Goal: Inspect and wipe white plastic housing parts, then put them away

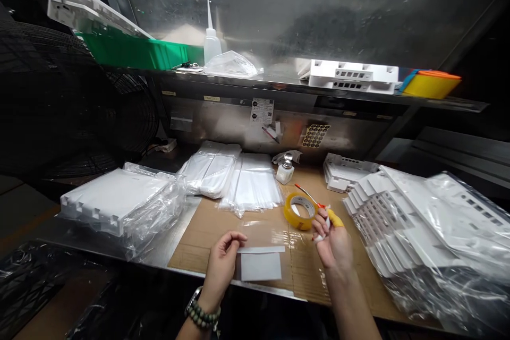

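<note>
Right grip (pixel 334 238), clamped on a white object (pixel 327 222), could bump the adjacent tape roll (pixel 292 217); whether left grip (pixel 223 256) pinches the plastic bag (pixel 261 251) beside it, I cannot tell: loose, it could slide.

Flat brown cardboard (pixel 302 261) leaves passage left of the right hand (pixel 333 239); a yellow tape ring (pixel 294 218) blocks beyond, stacked white plastic panels (pixel 398 218) rightward.
</note>
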Action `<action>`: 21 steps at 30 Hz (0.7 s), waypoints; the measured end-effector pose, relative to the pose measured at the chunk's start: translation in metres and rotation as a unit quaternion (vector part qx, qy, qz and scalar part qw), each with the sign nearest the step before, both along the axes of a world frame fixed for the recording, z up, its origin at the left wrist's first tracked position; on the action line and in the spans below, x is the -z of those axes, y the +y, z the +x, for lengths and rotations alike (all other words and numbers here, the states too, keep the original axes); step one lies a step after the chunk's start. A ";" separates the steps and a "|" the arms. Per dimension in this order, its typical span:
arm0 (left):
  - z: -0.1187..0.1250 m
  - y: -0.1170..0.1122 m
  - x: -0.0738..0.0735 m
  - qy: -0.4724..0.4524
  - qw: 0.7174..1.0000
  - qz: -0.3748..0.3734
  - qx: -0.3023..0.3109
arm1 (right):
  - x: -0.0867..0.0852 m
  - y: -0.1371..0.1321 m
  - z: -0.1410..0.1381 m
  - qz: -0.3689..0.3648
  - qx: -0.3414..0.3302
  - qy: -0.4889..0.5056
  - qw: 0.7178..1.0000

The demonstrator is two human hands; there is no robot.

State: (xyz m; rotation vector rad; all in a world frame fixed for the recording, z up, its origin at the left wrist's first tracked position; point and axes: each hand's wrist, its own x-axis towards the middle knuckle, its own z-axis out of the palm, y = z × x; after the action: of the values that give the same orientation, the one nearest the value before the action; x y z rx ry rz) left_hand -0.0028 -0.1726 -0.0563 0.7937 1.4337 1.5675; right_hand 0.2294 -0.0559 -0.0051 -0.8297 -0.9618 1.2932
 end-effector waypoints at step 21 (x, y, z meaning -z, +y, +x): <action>0.015 -0.010 -0.006 0.106 0.987 0.012 0.121 | 0.009 -0.046 -0.057 0.581 -0.099 -0.520 0.618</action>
State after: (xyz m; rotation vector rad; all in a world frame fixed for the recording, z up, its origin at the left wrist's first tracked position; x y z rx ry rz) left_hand 0.0126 -0.1822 -0.0501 1.1325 1.4085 1.3494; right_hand 0.1726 -0.1023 -0.0139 -0.3029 -2.4752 -0.0569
